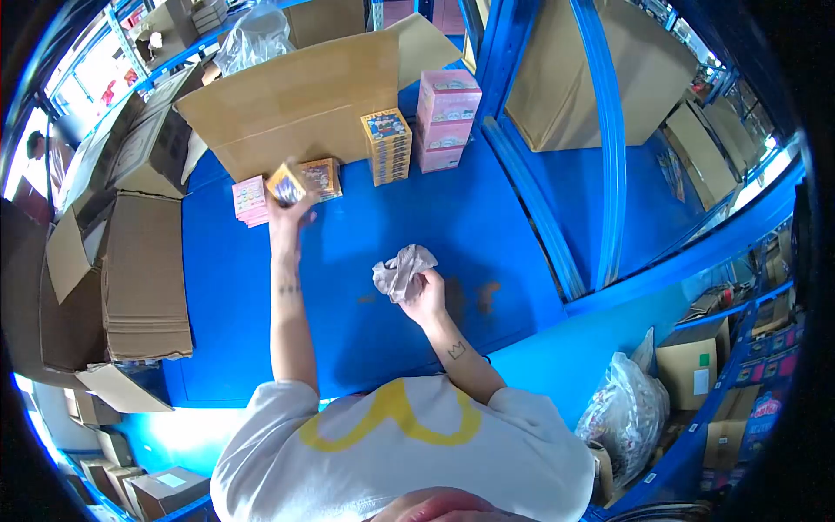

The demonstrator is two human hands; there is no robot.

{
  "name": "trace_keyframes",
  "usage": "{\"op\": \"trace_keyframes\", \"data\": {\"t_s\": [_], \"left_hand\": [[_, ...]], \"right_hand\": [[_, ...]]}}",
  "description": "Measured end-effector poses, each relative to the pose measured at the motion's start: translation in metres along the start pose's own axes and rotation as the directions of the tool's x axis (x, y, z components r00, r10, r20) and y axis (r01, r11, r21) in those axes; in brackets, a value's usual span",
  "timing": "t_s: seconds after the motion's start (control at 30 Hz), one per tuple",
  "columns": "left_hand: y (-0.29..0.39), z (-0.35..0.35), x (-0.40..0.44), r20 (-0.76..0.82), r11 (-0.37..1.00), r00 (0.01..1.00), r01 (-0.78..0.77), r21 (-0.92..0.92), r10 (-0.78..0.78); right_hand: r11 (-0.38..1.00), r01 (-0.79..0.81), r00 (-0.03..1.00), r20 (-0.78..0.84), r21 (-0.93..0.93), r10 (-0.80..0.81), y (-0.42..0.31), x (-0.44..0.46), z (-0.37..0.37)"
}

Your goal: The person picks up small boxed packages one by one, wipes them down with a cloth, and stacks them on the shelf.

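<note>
My left hand (294, 209) is closed on a small yellow-and-dark box (285, 184), held tilted above the blue table (235, 296). Just left of it lies a stack of pink packets (250, 200), and right behind it are orange-brown packets (322, 177). My right hand (424, 297) grips a crumpled greyish cloth or paper (404, 271) over the middle of the table. Farther back stand a stack of orange-edged boxes (388, 148) and, to its right, a stack of pink boxes (447, 122).
A large open cardboard box (296, 104) stands at the back. Folded cartons (146, 270) line the left side. Blue rack posts (609, 148) rise on the right, with a bagged bundle (624, 418) below. A person (54, 161) is visible at the far left.
</note>
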State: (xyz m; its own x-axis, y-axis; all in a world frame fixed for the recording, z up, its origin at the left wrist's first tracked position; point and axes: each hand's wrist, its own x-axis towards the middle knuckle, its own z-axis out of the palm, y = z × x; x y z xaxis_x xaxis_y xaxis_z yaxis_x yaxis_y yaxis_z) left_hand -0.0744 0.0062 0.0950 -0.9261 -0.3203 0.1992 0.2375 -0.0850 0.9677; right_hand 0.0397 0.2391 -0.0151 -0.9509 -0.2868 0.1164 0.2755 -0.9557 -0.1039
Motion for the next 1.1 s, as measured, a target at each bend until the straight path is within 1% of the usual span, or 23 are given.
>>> {"op": "trace_keyframes", "data": {"t_s": [0.03,0.1,0.23,0.3,0.37,0.4,0.43,0.47,0.53,0.57,0.6,0.63,0.67,0.7,0.73,0.77,0.8,0.87,0.9,0.97,1.03,1.07,1.1], "left_hand": [[0.004,-0.006,-0.019,0.165,0.901,0.946,0.318,-0.295,-0.279],[-0.040,-0.021,-0.038,0.204,0.690,0.896,0.435,-0.579,-0.394],[-0.063,-0.011,-0.064,0.222,0.712,0.906,0.422,-0.561,-0.361],[-0.050,-0.002,-0.074,0.337,0.559,0.865,0.498,-0.663,-0.371],[-0.041,0.005,-0.077,0.443,0.393,0.827,0.557,-0.731,-0.347],[-0.044,0.007,-0.076,0.436,0.386,0.827,0.555,-0.737,-0.355],[-0.048,0.009,-0.076,0.487,0.335,0.817,0.573,-0.748,-0.309],[-0.052,0.012,-0.076,0.535,0.283,0.804,0.593,-0.754,-0.259],[-0.059,0.019,-0.077,0.618,0.180,0.773,0.635,-0.751,-0.145],[-0.058,0.023,-0.078,0.617,0.174,0.772,0.635,-0.752,-0.152],[-0.055,0.027,-0.079,0.621,0.163,0.767,0.641,-0.750,-0.161],[-0.050,0.031,-0.080,0.624,0.152,0.763,0.646,-0.749,-0.170],[-0.047,0.033,-0.082,0.625,0.141,0.759,0.649,-0.748,-0.181],[-0.046,0.033,-0.083,0.624,0.130,0.757,0.650,-0.748,-0.193],[-0.054,0.031,-0.083,0.616,0.128,0.760,0.645,-0.753,-0.205],[-0.069,0.028,-0.084,0.625,0.036,0.758,0.641,-0.767,-0.188],[-0.085,0.025,-0.084,0.629,-0.054,0.759,0.630,-0.775,-0.168],[-0.106,0.019,-0.085,0.623,-0.232,0.774,0.589,-0.775,-0.117],[-0.102,0.016,-0.085,0.609,-0.230,0.783,0.574,-0.786,-0.125],[-0.087,0.011,-0.086,0.539,0.044,0.831,0.549,-0.835,-0.141],[-0.072,0.010,-0.084,0.477,0.318,0.869,0.494,-0.809,-0.135],[-0.070,0.011,-0.083,0.472,0.324,0.871,0.490,-0.809,-0.137],[-0.068,0.013,-0.083,0.463,0.307,0.869,0.496,-0.812,-0.176]], "right_hand": [[1.000,-0.003,0.999,0.037,0.009,0.002,0.001,0.001,0.003],[1.000,0.006,1.000,-0.020,-0.017,-0.006,0.002,-0.001,0.008],[0.992,0.059,0.978,-0.191,-0.110,-0.079,0.001,-0.002,0.008],[0.989,0.044,0.971,-0.228,-0.140,-0.075,-0.005,-0.003,0.002],[0.858,0.089,0.941,-0.241,-0.505,-0.239,-0.012,0.004,0.017],[0.814,0.133,0.928,-0.217,-0.565,-0.302,-0.012,0.008,0.032],[0.764,0.176,0.912,-0.190,-0.620,-0.364,-0.012,0.013,0.048],[0.764,0.165,0.910,-0.202,-0.623,-0.361,-0.013,0.017,0.061],[0.369,0.145,0.858,-0.068,-0.918,-0.509,-0.017,0.030,0.078],[0.169,0.264,0.845,0.143,-0.949,-0.515,-0.020,0.040,0.066],[-0.032,0.383,0.807,0.351,-0.923,-0.474,-0.023,0.051,0.054],[-0.030,0.376,0.811,0.345,-0.926,-0.472,-0.019,0.061,0.063],[-0.271,0.431,0.775,0.507,-0.861,-0.377,-0.010,0.070,0.080],[-0.484,0.478,0.733,0.636,-0.733,-0.241,0.000,0.080,0.087],[-0.551,0.454,0.745,0.638,-0.700,-0.197,0.013,0.088,0.082],[-0.613,0.429,0.758,0.633,-0.664,-0.155,0.027,0.094,0.075],[-0.604,0.427,0.768,0.623,-0.673,-0.151,0.039,0.097,0.067],[-0.553,0.485,0.709,0.675,-0.678,-0.205,0.056,0.101,0.052],[-0.541,0.490,0.716,0.670,-0.683,-0.196,0.061,0.097,0.046],[-0.380,0.479,0.814,0.563,-0.791,-0.147,0.073,0.077,0.037],[-0.218,0.434,0.885,0.459,-0.874,-0.080,0.079,0.066,0.032],[-0.211,0.436,0.885,0.459,-0.875,-0.078,0.078,0.068,0.033],[-0.263,0.477,0.856,0.511,-0.839,-0.077,0.074,0.072,0.034]]}}
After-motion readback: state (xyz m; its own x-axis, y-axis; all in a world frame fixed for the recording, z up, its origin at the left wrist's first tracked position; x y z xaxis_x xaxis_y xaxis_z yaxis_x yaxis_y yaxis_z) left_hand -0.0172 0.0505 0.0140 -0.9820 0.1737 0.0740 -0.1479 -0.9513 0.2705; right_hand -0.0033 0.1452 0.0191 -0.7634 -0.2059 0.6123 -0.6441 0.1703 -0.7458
